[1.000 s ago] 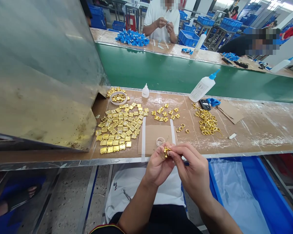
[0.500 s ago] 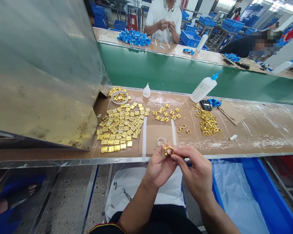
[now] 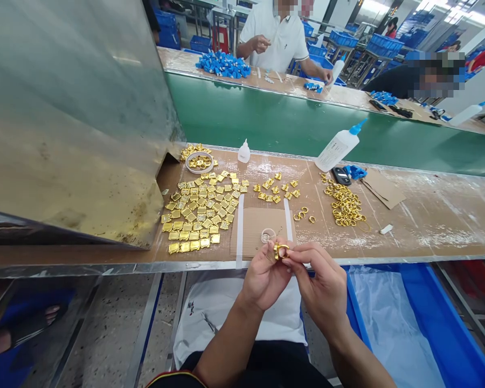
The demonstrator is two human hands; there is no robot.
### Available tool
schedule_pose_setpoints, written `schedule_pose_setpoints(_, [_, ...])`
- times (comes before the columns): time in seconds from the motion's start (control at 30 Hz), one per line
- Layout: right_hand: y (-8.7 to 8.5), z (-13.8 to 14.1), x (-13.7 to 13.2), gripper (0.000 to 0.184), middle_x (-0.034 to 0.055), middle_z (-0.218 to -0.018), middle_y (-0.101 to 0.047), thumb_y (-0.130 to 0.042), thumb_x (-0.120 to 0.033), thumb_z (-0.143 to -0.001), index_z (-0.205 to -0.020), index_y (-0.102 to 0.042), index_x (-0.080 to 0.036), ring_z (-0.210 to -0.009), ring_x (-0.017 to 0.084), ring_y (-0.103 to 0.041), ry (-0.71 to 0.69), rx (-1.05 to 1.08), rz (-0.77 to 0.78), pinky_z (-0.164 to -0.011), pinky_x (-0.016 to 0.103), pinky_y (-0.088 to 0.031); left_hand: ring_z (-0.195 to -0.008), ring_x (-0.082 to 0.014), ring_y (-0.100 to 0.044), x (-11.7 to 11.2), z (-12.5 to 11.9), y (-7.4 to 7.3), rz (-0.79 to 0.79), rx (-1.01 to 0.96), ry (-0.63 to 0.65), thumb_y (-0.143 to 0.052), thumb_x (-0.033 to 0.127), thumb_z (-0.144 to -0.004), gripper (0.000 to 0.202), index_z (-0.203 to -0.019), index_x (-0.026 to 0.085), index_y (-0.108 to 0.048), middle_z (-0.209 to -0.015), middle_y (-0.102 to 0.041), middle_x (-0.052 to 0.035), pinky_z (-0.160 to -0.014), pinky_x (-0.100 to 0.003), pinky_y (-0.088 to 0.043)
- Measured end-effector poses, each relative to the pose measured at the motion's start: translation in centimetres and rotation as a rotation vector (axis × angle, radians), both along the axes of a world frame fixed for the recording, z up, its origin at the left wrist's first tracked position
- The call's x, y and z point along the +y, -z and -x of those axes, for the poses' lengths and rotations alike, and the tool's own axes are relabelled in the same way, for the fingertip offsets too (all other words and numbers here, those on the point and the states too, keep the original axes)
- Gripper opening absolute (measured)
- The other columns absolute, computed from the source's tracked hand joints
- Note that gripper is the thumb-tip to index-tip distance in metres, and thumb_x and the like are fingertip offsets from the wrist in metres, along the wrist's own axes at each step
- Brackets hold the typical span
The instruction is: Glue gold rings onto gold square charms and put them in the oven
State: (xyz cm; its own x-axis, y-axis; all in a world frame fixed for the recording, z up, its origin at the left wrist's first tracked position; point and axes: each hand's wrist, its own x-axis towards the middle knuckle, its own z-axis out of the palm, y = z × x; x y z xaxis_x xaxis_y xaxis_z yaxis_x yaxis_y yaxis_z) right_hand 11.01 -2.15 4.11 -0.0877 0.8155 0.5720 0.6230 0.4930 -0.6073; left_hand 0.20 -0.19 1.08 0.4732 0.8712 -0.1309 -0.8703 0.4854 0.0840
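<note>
Just above the table's front edge, my left hand pinches a small gold plate piece against a gold ring. My right hand is closed on the ring's right side with thumb and fingertips. Ring and plate piece touch; whether they are joined I cannot tell. Beyond the hands lies a cardboard pad with white tape strips and a small white tape roll on it. Rows of gold square plates cover the table to the left. Loose gold rings form a pile to the right.
A small white dropper bottle and a large blue-tipped bottle stand at the back. Several gold pieces lie between them. A metal housing rises at left; a blue bin is at lower right. A co-worker sits opposite.
My hands stay together at nearly the same spot, the ring turned slightly between the fingers. Across the table, the co-worker's hands have parted, one reaching down toward the bottle there.
</note>
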Motion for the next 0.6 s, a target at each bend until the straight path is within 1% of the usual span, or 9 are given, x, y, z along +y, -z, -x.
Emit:
schedule_pose_setpoints(0.13, [0.1,-0.2,0.2,0.017,0.0023,-0.084,-0.077,-0.071,-0.007,-0.092,-0.088,-0.071,-0.023,-0.076,0.017,-0.073,-0.028,0.046,-0.001,-0.069,0.026,-0.060,-0.068,-0.0109,-0.047,0.1,0.1,0.1,0.011,0.038,0.005,-0.086,0.040,-0.084,0.040,-0.066,0.014,-0.061,-0.071,-0.048,0.0014,-0.068,-0.020,-0.046])
schedule_pose_setpoints(0.3, [-0.6,-1.4,1.3,0.011,-0.0001,-0.077,-0.075,-0.073,-0.017,-0.094,-0.085,-0.072,-0.024,-0.069,0.015,-0.070,-0.151,0.173,0.145,-0.064,0.024,-0.057,-0.069,-0.0119,-0.046,0.0,0.3,0.2,-0.038,0.043,0.042,-0.090,0.044,-0.078,0.042,-0.069,0.014,-0.061,-0.072,-0.050,0.0014,-0.065,-0.021,-0.041])
schedule_pose_setpoints(0.37, [-1.0,-2.0,1.8,0.009,0.0005,-0.077,-0.074,-0.073,-0.022,-0.095,-0.086,-0.074,-0.024,-0.069,0.015,-0.070,-0.178,0.189,0.175,-0.063,0.024,-0.056,-0.070,-0.0126,-0.047,-0.1,0.3,0.2,-0.035,0.033,0.050,-0.088,0.042,-0.080,0.041,-0.068,0.014,-0.061,-0.072,-0.050,0.0008,-0.064,-0.022,-0.039])
schedule_pose_setpoints(0.43, [-1.3,-2.5,2.4,0.007,0.0022,-0.079,-0.075,-0.073,-0.025,-0.096,-0.090,-0.077,-0.024,-0.070,0.016,-0.070,-0.234,0.179,0.197,-0.063,0.026,-0.057,-0.072,-0.0132,-0.048,-0.2,0.2,0.1,-0.016,0.016,0.061,-0.087,0.039,-0.083,0.039,-0.068,0.014,-0.061,-0.072,-0.051,0.0004,-0.064,-0.023,-0.037])
schedule_pose_setpoints(0.5, [-1.5,-2.9,2.8,0.009,0.0035,-0.080,-0.076,-0.072,-0.024,-0.096,-0.092,-0.080,-0.024,-0.070,0.017,-0.071,-0.300,0.159,0.199,-0.063,0.026,-0.058,-0.072,-0.0133,-0.048,-0.4,0.1,0.1,0.008,-0.014,0.069,-0.088,0.035,-0.082,0.036,-0.068,0.014,-0.062,-0.072,-0.051,0.0005,-0.063,-0.023,-0.037])
schedule_pose_setpoints(0.6, [-1.6,-3.1,3.0,0.012,0.0033,-0.079,-0.075,-0.071,-0.019,-0.096,-0.092,-0.081,-0.024,-0.068,0.015,-0.070,-0.352,0.121,0.131,-0.061,0.025,-0.057,-0.068,-0.0122,-0.045,-0.5,0.0,0.1,0.016,-0.036,0.091,-0.090,0.032,-0.079,0.035,-0.068,0.013,-0.063,-0.070,-0.051,0.0008,-0.064,-0.024,-0.037])
